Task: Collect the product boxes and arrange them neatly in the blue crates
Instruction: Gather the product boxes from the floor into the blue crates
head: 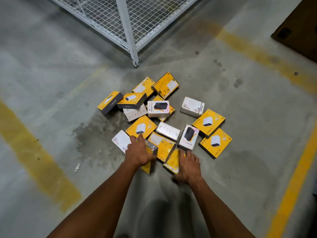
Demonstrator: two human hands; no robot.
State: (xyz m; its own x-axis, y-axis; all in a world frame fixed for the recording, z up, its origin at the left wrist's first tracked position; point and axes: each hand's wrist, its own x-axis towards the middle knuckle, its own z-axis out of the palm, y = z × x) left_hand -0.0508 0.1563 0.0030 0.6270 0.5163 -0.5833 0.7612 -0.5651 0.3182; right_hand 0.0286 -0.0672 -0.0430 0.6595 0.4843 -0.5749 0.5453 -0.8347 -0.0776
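Observation:
Several yellow and white product boxes lie scattered in a heap on the concrete floor (51, 83). My left hand (139, 152) grips a yellow box with a grey side (151, 151), tilted on edge at the near side of the heap. My right hand (187, 164) rests with spread fingers on another yellow box (172, 162) and is motion-blurred. A white box with a dark product picture (188, 137) lies just beyond my right hand. Two yellow charger boxes (215, 142) (208, 121) lie at the right. No blue crate is in view.
A white wire-mesh cage (130, 23) stands behind the heap, its corner post (134, 57) reaching the floor. Yellow floor lines (39, 157) run at left and right. A brown cardboard carton (298, 30) sits at the top right. A small paper scrap (77, 167) lies left of my arm.

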